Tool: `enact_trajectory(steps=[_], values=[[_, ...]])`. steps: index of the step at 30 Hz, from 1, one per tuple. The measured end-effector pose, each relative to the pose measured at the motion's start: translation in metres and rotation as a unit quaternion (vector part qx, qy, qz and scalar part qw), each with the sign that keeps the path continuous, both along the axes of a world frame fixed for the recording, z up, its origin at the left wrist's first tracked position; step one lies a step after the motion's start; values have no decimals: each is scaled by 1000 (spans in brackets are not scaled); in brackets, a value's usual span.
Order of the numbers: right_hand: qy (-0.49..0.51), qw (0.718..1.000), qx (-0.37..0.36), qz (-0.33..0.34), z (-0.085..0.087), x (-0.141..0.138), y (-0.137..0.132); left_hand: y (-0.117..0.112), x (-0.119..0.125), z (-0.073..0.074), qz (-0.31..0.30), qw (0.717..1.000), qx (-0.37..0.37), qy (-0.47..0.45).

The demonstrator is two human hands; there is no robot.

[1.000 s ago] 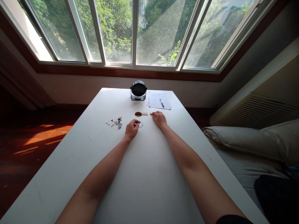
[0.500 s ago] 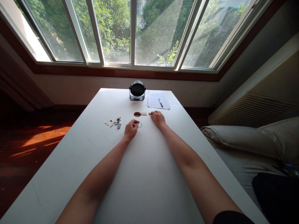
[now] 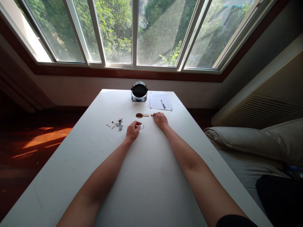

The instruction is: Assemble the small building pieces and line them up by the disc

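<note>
Beside a clear ring-shaped disc (image 3: 142,126) on the white table (image 3: 142,176), my left hand (image 3: 133,130) is closed in a pinch. A small dark bit shows at its fingertips, too small to name. My right hand (image 3: 160,120) reaches farther forward, its fingertips closed on a small tan toy brick (image 3: 152,114) at the table surface. Just left of that brick lies a tan studded plate (image 3: 145,115), apart from the hand. A loose pile of small grey, white, tan and black toy bricks (image 3: 119,123) lies to the left of my left hand.
A round hole (image 3: 139,115) opens in the tabletop beside the tan plate. Behind it stands a round black device on a stand (image 3: 139,92). Printed paper (image 3: 157,101) with a pen (image 3: 163,103) on it lies at the back right. A padded seat (image 3: 241,138) borders the right side.
</note>
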State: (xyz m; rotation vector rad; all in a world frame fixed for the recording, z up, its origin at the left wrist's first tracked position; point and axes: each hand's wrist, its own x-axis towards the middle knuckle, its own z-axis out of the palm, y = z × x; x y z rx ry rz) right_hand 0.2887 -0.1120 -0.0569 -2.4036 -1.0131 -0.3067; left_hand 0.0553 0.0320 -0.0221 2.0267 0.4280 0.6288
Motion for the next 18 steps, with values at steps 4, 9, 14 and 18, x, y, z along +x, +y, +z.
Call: enact_trajectory(steps=[4, 9, 14, 18], values=[[-3, 1000, 4, 1, -1, 2, 0, 0, 0, 0, 0, 1000, 0, 3], [3, 1000, -1, -4, 0, 1, 0, 0, 0, 2, -2, 1000, 6, 6], [7, 1000, 0, -8, 2, -1, 0, -1, -1, 3, -2, 1000, 3, 8], [8, 1000, -1, -8, 4, -3, 1, -1, -1, 3, 0, 1000, 2, 9]])
